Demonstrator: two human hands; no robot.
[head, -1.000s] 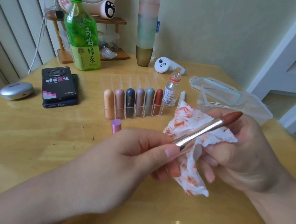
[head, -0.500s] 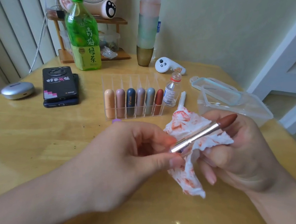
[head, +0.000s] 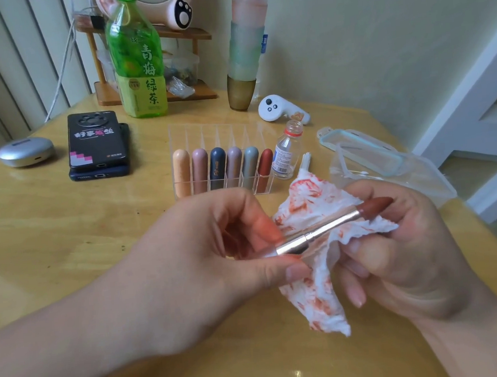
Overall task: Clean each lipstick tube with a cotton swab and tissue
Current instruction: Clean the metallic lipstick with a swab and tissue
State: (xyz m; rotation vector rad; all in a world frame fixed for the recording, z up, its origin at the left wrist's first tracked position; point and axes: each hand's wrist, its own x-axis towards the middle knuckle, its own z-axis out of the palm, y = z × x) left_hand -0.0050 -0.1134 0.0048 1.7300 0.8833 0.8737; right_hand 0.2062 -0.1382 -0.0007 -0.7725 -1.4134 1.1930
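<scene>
A slim rose-gold metal lipstick tube (head: 326,230) is held above the yellow wooden tabletop (head: 68,230), between the two hands. Its base end is pinched between the thumb and fingertips of the left hand (head: 216,249). The extended brown-red bullet (head: 375,204) is pointed up and to the right, over the right hand (head: 407,250). The long axis is thus slanted from lower left to upper right. A crumpled white tissue smeared with red (head: 310,204) is gripped in the curled fingers of the right hand and lies under the upper barrel, touching it. Whether it is wrapped fully round cannot be told. The exposed barrel is nearer the right hand, so a wipe along the axis is judged likeliest from that side.
</scene>
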